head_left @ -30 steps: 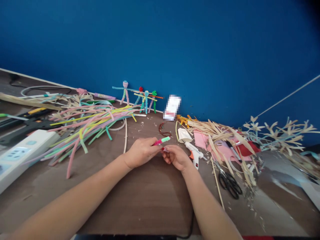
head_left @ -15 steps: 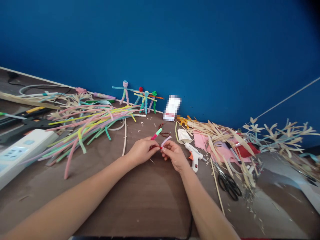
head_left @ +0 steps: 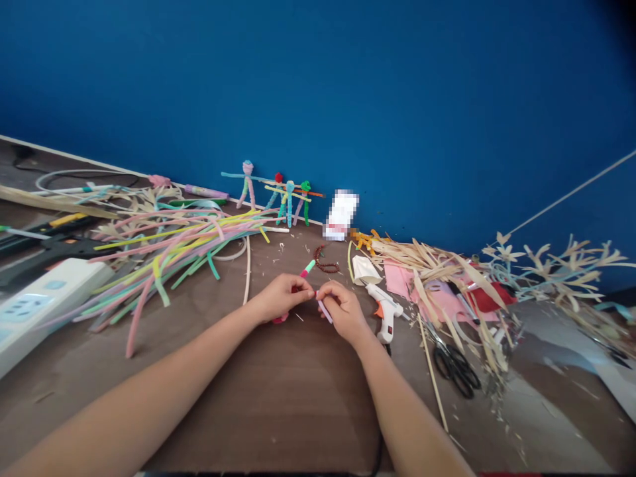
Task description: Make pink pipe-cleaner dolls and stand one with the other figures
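Observation:
My left hand (head_left: 278, 298) pinches a red-pink pipe cleaner piece (head_left: 281, 318) whose pale green tip (head_left: 310, 266) pokes out above the fingers; much of it is hidden in the hand. Facing it, my right hand (head_left: 344, 310) has its fingers closed on a short lilac pipe cleaner (head_left: 324, 311) that slants down below the fingertips. The fingertips of both hands nearly meet, with a bit of red between them. Just beyond lies a brown bead string (head_left: 326, 268). To the right rests a white glue gun (head_left: 385, 311).
Several pipe-cleaner figures (head_left: 290, 199) stand against the blue wall (head_left: 318, 99). On the left lie a heap of coloured pipe cleaners (head_left: 173, 255) and a white power strip (head_left: 54, 305). Black-handled scissors (head_left: 456, 371), pink sheets (head_left: 437, 301) and pale strips (head_left: 417, 262) are on the right.
The lilac pipe cleaner has swung from pointing up to pointing down in my right hand. The green tip has dropped a little, and red-pink now shows under my left hand.

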